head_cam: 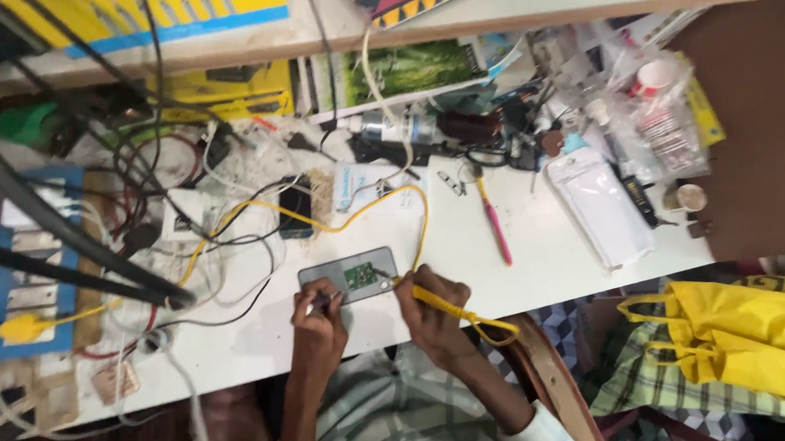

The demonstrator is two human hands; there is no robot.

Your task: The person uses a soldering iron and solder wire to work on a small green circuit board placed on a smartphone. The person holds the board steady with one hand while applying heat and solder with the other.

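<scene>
Right now the right hand (433, 308) grips a yellow soldering iron (446, 301), tip toward the green board (360, 275) up-left; left hand (319, 315) pinches prob. tweezers (324, 303) just below the grey plate (347, 274).

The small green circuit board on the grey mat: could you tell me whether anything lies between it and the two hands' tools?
Nothing visible does. The right hand brings its yellow-handled soldering iron to the green circuit board, and the left hand points a thin tool at it across bare grey mat.

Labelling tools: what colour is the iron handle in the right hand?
Yellow, with a matching yellow cord; the iron in the right hand shows in the head view.
</scene>
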